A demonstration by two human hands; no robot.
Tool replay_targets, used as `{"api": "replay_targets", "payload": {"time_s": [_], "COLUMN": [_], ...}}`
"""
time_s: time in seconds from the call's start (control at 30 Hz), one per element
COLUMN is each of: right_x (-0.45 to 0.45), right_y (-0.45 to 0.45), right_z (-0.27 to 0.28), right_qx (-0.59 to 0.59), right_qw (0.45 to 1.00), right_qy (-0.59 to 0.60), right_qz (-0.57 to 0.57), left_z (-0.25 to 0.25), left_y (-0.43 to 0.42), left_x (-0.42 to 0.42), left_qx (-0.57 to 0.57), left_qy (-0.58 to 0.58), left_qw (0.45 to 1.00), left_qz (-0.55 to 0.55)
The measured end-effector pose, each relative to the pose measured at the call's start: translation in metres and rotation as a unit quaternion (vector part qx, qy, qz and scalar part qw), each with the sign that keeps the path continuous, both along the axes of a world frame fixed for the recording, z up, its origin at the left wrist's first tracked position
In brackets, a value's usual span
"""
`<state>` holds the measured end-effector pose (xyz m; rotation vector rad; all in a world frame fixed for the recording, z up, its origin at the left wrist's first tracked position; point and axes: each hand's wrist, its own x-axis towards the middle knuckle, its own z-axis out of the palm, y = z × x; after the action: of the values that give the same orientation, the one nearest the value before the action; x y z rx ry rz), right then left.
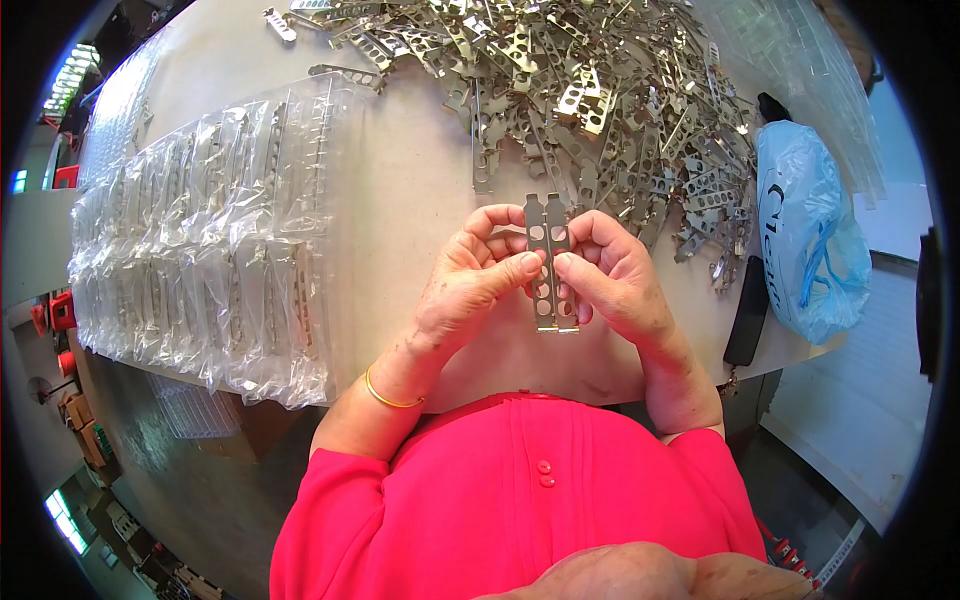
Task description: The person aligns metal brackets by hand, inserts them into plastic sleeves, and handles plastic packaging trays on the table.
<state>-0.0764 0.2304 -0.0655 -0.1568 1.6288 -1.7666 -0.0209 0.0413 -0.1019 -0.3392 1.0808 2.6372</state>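
Note:
Two flat metal brackets with round holes stand side by side, upright, in front of my body. My left hand (480, 270) pinches the left bracket (536, 235) between thumb and fingers. The right bracket (558, 238) is pinched in my right hand (612, 275). Both thumb tips lie on the brackets' faces near the middle, and the brackets' long edges are close together. Just beyond my hands spreads a large heap of similar metal brackets (600, 100).
Rows of brackets in clear plastic bags (200, 240) lie on the table (390, 180) at the left. On the right are a blue plastic bag (805, 230) and a black elongated object (746, 315). Clear plastic sheets (800, 70) lie at the back right.

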Motion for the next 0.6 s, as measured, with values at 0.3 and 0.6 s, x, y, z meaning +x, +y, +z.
{"api": "replay_targets", "payload": {"time_s": [0.3, 0.6], "right_x": [-0.0018, -0.0028], "right_y": [0.0027, 0.0022], "right_z": [-0.0036, -0.0033], "right_qx": [-0.004, 0.002], "right_qw": [1.0, 1.0], "right_qy": [-0.003, -0.009], "right_qz": [0.006, 0.009], "left_z": [-0.0019, -0.0015], "left_y": [0.0006, -0.0001], "left_x": [-0.0003, -0.0009], "left_qx": [0.008, -0.001], "left_qy": [0.001, -0.009], "left_qw": [1.0, 1.0], "left_qz": [0.004, 0.004]}}
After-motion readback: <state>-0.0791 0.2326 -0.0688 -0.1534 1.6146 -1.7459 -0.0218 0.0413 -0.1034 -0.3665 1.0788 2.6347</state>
